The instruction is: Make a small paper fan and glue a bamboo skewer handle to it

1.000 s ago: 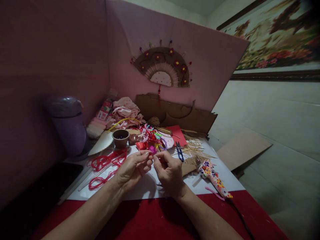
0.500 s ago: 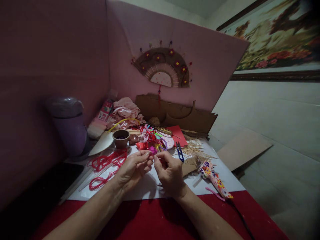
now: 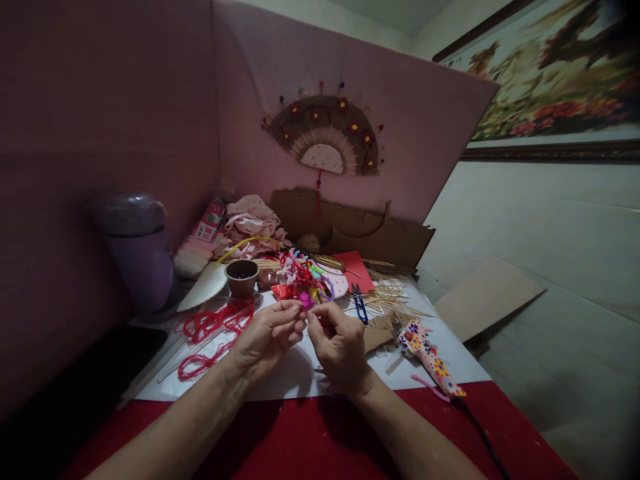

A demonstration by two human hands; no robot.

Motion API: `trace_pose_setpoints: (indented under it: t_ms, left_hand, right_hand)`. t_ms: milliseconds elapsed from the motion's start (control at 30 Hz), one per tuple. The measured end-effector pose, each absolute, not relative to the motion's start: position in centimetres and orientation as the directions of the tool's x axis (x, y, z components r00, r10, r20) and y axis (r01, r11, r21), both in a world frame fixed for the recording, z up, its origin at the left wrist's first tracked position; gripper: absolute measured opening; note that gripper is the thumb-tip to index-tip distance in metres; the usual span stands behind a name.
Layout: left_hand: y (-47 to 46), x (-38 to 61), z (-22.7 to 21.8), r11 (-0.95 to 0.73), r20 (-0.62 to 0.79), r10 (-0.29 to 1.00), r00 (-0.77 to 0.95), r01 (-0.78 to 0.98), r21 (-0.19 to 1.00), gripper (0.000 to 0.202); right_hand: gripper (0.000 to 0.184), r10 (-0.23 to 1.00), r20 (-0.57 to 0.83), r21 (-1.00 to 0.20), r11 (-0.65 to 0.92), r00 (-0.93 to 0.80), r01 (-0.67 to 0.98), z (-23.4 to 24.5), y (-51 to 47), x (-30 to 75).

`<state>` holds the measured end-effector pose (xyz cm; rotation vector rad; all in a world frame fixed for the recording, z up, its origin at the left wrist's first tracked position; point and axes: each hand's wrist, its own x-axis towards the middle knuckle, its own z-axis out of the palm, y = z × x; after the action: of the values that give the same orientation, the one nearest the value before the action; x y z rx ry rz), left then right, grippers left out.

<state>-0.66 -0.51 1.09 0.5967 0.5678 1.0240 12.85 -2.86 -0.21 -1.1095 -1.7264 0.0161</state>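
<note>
My left hand [image 3: 273,333] is closed in a pinch, palm partly turned up, with a small dark red bead-like piece [image 3: 301,307] at its fingertips. Close beside it, my right hand [image 3: 343,347] also pinches, thumb against curled forefinger; whatever lies between those fingers is too small to make out. Just beyond the fingertips is a magenta piece [image 3: 306,300], part of a pile of colourful pipe cleaners [image 3: 305,267]. Blue thread snips [image 3: 359,304] lie to the right of my right hand. Red cord [image 3: 215,327] is spread in loops left of my left hand.
A small brown bowl [image 3: 243,277] with dark contents stands behind the cord. A flower-patterned glue gun [image 3: 430,360] lies at right, its cable trailing forward. A purple cup [image 3: 140,260] stands at left. Cardboard [image 3: 350,227] leans on the pink board, where a decorated fan [image 3: 323,133] hangs.
</note>
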Motion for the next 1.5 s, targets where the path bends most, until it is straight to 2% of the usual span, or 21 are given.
trace_pose_setpoints:
  t_ms: [367,1033,1500]
  left_hand:
    - [-0.49,-0.68,1.05,0.400,-0.159,0.896,0.415,-0.596,0.697,0.006]
    - [-0.34,-0.80,1.26,0.470,-0.195,0.866,0.460,-0.616,0.632,0.009]
    - [-0.59,-0.70,1.22,0.417,-0.167,0.891,0.422,-0.619,0.666,0.008]
  right_hand:
    - [0.010,0.678,0.734,-0.496,0.575,-0.039,0.651,-0.22,-2.91,12.81]
    - [0.010,0.679,0.734,-0.509,0.574,-0.025,0.641,-0.29,-2.93,12.89]
    - [0.010,0.706,0.708,-0.558,0.586,-0.033,0.588,-0.34,-2.90,12.75]
